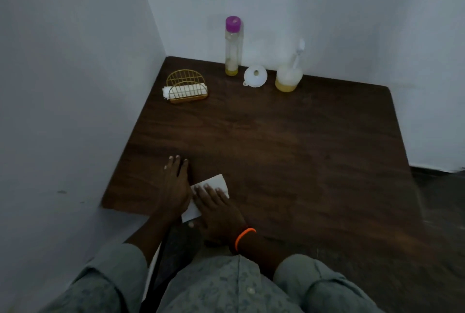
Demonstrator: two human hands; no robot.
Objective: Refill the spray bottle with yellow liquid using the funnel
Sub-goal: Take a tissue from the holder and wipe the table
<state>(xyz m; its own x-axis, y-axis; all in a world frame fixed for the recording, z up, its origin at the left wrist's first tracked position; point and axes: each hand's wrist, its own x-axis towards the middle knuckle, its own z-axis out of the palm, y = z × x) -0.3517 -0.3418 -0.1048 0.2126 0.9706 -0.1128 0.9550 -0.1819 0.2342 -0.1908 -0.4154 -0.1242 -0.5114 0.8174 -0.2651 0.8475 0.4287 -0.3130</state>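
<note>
Pressing a white napkin point(210, 193) with straight right-hand fingers point(210, 193), left hand point(176, 186) flat on table point(302, 149)

The right hand point(216, 208) covers the middle of a white tissue point(214, 183), and the left hand point(176, 186) hides its near-left edge. The spray bottle point(289, 77) blurs into the pale wall, its trigger head barely readable. Napkins point(185, 90) sit partly behind the bars of a gold wire holder point(187, 86). Both sleeves point(327, 287) run off the bottom edge. Dim light obscures the table's point(302, 161) near-right corner.
</note>
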